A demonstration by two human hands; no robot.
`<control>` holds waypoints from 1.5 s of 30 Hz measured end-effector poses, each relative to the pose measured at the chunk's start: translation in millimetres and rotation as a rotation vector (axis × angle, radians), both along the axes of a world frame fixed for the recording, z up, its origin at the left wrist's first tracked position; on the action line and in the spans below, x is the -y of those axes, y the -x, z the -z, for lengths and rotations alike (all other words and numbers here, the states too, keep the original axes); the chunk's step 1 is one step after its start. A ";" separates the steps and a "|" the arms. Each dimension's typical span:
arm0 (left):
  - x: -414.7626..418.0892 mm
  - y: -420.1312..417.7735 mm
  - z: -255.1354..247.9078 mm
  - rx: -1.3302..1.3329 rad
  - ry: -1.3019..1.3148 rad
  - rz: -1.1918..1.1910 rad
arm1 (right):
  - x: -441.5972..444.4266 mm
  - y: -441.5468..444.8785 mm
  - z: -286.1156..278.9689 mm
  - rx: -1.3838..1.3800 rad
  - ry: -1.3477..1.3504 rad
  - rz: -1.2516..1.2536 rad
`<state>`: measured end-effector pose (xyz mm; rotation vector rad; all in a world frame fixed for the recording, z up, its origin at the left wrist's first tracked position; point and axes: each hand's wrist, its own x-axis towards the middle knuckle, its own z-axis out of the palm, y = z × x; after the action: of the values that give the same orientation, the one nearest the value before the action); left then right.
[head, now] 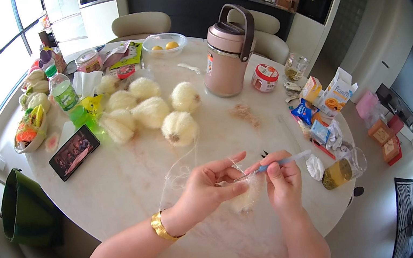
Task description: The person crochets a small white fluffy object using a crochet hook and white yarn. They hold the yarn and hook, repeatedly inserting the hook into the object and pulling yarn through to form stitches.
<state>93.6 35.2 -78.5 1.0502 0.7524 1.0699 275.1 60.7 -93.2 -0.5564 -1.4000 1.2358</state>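
My left hand (208, 186) holds a small fluffy cream crocheted piece (244, 196) between thumb and fingers, with a strand of yarn raised over the index finger. In my right hand (283, 177) is a crochet hook with a blue and translucent handle (285, 160); its metal shaft lies across the top edge of the piece. Loose cream yarn (173, 175) trails from my left hand towards a round fluffy cream yarn ball (179, 128). Several similar fluffy pieces (150, 113) sit behind it. Dark pointed tips, perhaps of scissors, show behind my right hand.
A phone (74, 152) showing a video and a green-capped bottle (62, 89) stand left. A pink insulated jug (225, 60), a red-lidded jar (264, 78) and brown fibre scraps (245, 115) are beyond my hands. Snack packets and a glass mug of tea (338, 172) line the right edge.
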 end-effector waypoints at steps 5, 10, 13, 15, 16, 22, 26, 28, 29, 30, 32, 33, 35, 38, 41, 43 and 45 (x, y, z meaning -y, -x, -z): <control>-2.7 1.3 2.4 -0.030 -0.044 -0.047 | -6.0 -5.4 0.4 0.015 -0.045 0.011; -3.6 3.0 2.6 -0.071 -0.044 -0.060 | -5.7 -6.1 -3.2 0.074 -0.179 0.045; -2.5 3.2 1.1 -0.048 0.006 -0.080 | -2.3 -5.3 -2.6 0.135 -0.280 0.084; -2.2 2.0 0.9 -0.021 0.035 -0.098 | -2.5 -7.4 1.9 0.241 -0.439 0.146; -2.3 1.8 0.1 -0.026 0.043 -0.098 | -2.8 -8.6 3.1 0.295 -0.517 0.179; -4.3 1.8 2.5 0.005 0.090 -0.092 | -2.5 -5.2 -8.9 0.593 -1.012 0.320; -3.4 0.9 3.6 0.202 0.251 -0.010 | 0.3 -2.5 -8.4 0.690 -1.210 0.444; -3.4 -0.6 4.2 0.311 0.319 0.075 | 2.1 -0.3 -7.8 0.705 -1.262 0.514; -3.3 -0.8 4.4 0.356 0.343 0.122 | 3.7 0.4 -6.8 0.695 -1.271 0.540; -2.9 0.0 4.9 0.402 0.366 0.167 | 4.4 1.3 -6.1 0.684 -1.281 0.564; -6.0 4.3 7.1 0.395 0.356 0.193 | 4.0 2.0 -10.1 0.663 -1.275 0.523; -7.1 6.3 7.6 0.392 0.351 0.205 | 3.5 2.1 -11.4 0.650 -1.271 0.502; -6.3 7.8 5.7 0.296 0.295 0.132 | 3.9 -4.4 -10.7 0.529 -0.966 0.336; -8.4 6.5 1.3 0.203 0.227 0.087 | 9.9 -2.8 -6.1 0.214 -0.431 0.239; -5.7 3.8 -4.4 0.151 0.175 0.052 | 6.8 -1.8 -0.4 0.029 -0.124 0.176; -4.0 2.5 -3.7 0.134 0.164 0.034 | 1.8 3.2 7.2 -0.077 -0.013 0.135; -2.6 0.5 3.3 0.128 0.175 0.034 | -0.4 -1.2 1.9 0.386 -0.612 0.321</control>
<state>93.1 37.8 -81.7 0.8351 0.7084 1.0133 276.2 61.1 -95.1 -0.5709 -1.8240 0.4112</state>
